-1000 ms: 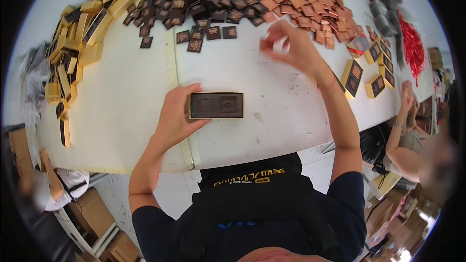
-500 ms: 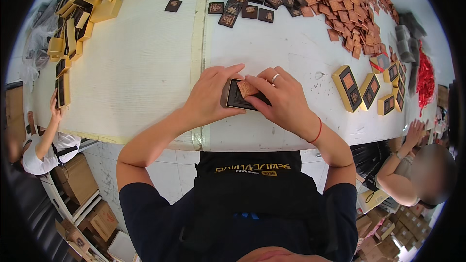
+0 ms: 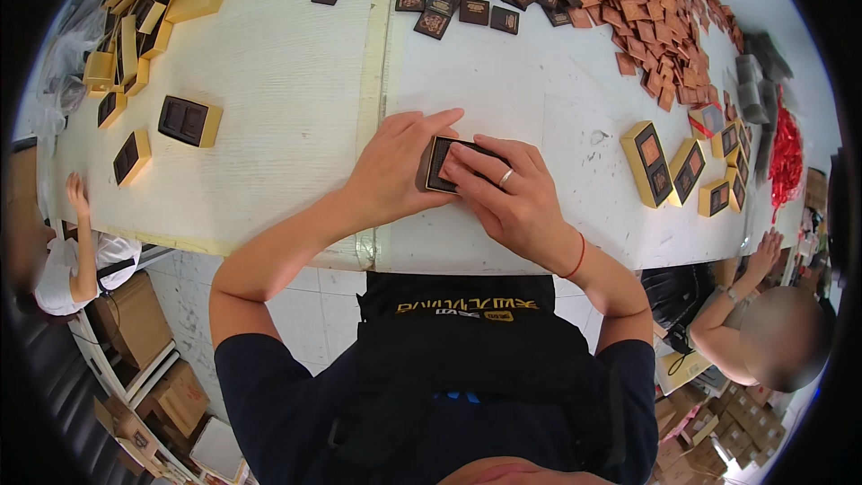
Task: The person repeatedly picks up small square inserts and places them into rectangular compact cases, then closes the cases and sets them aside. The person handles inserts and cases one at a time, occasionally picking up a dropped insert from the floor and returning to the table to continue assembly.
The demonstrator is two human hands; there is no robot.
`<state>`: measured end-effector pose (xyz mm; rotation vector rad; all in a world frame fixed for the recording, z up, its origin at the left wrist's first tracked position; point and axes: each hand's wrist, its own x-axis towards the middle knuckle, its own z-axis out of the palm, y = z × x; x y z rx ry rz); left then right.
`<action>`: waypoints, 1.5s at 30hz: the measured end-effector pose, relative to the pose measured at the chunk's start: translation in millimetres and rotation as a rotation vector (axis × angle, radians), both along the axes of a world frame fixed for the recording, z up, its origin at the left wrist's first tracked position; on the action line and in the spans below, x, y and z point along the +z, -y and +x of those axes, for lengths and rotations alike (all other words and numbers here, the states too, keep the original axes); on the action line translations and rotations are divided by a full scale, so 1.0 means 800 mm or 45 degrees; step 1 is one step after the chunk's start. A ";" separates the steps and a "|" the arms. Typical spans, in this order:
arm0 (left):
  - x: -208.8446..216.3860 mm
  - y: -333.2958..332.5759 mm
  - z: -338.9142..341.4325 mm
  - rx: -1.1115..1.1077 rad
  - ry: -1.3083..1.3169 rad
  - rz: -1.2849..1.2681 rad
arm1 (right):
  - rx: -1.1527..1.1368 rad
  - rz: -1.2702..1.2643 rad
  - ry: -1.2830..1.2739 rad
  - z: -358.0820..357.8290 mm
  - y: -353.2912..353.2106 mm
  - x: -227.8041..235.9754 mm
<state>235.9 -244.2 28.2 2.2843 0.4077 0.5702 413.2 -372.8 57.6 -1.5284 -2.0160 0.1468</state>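
Observation:
My left hand (image 3: 395, 162) steadies the left side of a small gold-edged box (image 3: 435, 181) with a black insert, thumb along the near edge. Over the same box, my right hand (image 3: 521, 189) has its fingertips on a copper-coloured square packet (image 3: 448, 167). The packet lies in or on the box's left part, partly covered by the fingers. The right half of the box is hidden under my right hand.
Black square packets (image 3: 476, 11) and a heap of copper square packets (image 3: 660, 27) lie at the far side. Filled gold boxes (image 3: 648, 162) stand at right, gold boxes (image 3: 187, 121) at left. Red ribbons (image 3: 787, 148) hang at far right. Co-workers' hands (image 3: 78, 193) are at both sides.
My right fingers have gone from pinching the tilted copper packet to lying over it, lower on the box. The left co-worker's hand has left a gold box; another box now stands on the table there.

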 end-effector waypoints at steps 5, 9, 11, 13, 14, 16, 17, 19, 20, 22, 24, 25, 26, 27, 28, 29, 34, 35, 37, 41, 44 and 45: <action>-0.003 -0.001 -0.002 -0.006 0.001 -0.031 | 0.185 -0.226 0.203 0.031 0.003 0.015; -0.005 0.002 -0.001 0.023 -0.038 -0.013 | 0.274 -0.250 0.180 0.032 -0.005 0.028; -0.010 0.005 -0.003 0.035 -0.054 0.003 | 0.353 -0.233 0.128 0.030 -0.016 0.037; -0.008 0.006 -0.005 0.042 -0.014 0.040 | 0.319 -0.179 -0.043 0.037 -0.028 0.038; -0.005 0.006 -0.006 0.050 0.007 0.063 | 0.254 -0.128 -0.188 0.051 -0.036 0.034; 0.002 0.006 -0.007 0.045 0.095 0.065 | 0.040 0.011 -0.466 0.060 -0.070 0.032; 0.005 0.009 -0.006 0.033 0.139 0.057 | -0.049 0.054 -0.385 0.057 -0.094 0.033; 0.007 0.011 -0.010 -0.065 0.093 0.199 | -0.157 0.259 -0.153 0.052 -0.153 0.018; 0.008 0.009 -0.010 -0.124 0.074 0.275 | -0.187 0.418 0.008 0.056 -0.180 0.002; 0.003 0.006 -0.009 -0.153 0.100 0.362 | -0.216 0.325 0.184 0.078 -0.224 -0.041; 0.004 0.004 -0.009 -0.163 0.111 0.403 | -0.226 0.166 0.213 0.090 -0.245 -0.048; 0.005 0.005 -0.009 -0.152 0.111 0.395 | -0.214 0.051 0.158 0.091 -0.251 -0.039; 0.006 0.006 -0.009 -0.145 0.111 0.388 | -0.205 -0.064 0.103 0.092 -0.254 -0.030; 0.007 0.007 -0.009 -0.136 0.093 0.383 | -0.214 -0.161 -0.088 0.095 -0.250 -0.021; 0.007 0.008 -0.011 -0.129 0.075 0.374 | -0.225 -0.261 -0.280 0.089 -0.238 -0.004; 0.006 0.009 -0.010 -0.116 0.070 0.370 | -0.231 -0.356 -0.459 0.086 -0.224 0.009; 0.005 0.010 -0.013 -0.110 0.059 0.343 | 0.066 -0.230 -0.644 0.078 -0.057 0.030; 0.005 0.011 -0.011 -0.121 0.058 0.317 | 0.124 -0.289 -0.757 0.080 -0.026 0.023; 0.002 0.012 -0.007 -0.090 0.112 0.309 | 0.027 -0.283 -0.852 0.075 0.018 -0.007; 0.004 0.012 -0.010 -0.125 0.086 0.261 | -0.149 -0.228 -0.936 0.059 0.059 -0.022; 0.007 0.012 -0.008 -0.132 0.079 0.262 | -0.371 -0.209 -0.762 0.052 0.068 -0.003; 0.008 0.013 -0.007 -0.117 0.083 0.278 | -0.461 -0.260 -0.661 0.043 0.064 0.008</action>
